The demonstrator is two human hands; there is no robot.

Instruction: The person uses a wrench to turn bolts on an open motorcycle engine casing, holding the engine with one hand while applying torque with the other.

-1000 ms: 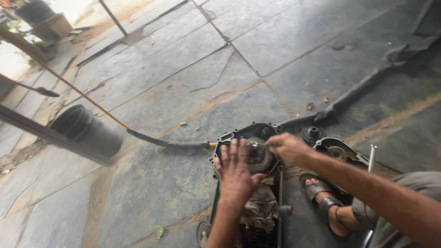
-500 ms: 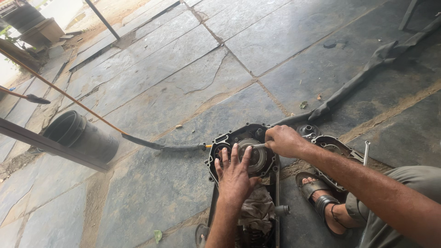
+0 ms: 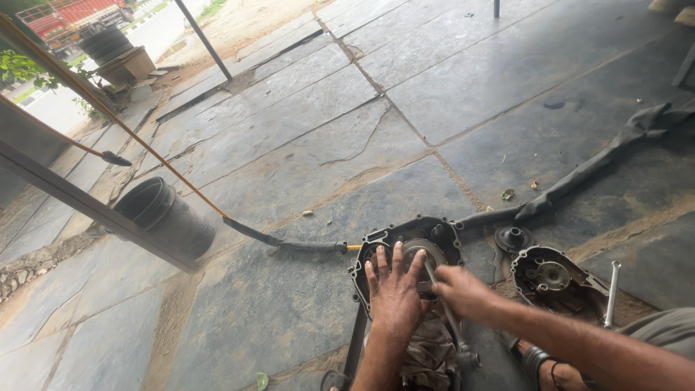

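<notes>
Greasy metal under both hands. Left hand (image 3: 394,289) flat, fingers (image 3: 397,259) spread wide over the round disc (image 3: 422,253) in the engine case (image 3: 405,250), gripping nothing. Right hand (image 3: 460,289), at 3 o'clock of the left, has its fingers curled tight around a rod tool (image 3: 445,308) whose tip meets the disc. Case lies on the stone floor (image 3: 304,152). Cover (image 3: 557,279) at 3 o'clock, wrench (image 3: 612,293) beyond it. Hose (image 3: 289,245) at 9 o'clock; black bucket (image 3: 168,215) further, at 10.
</notes>
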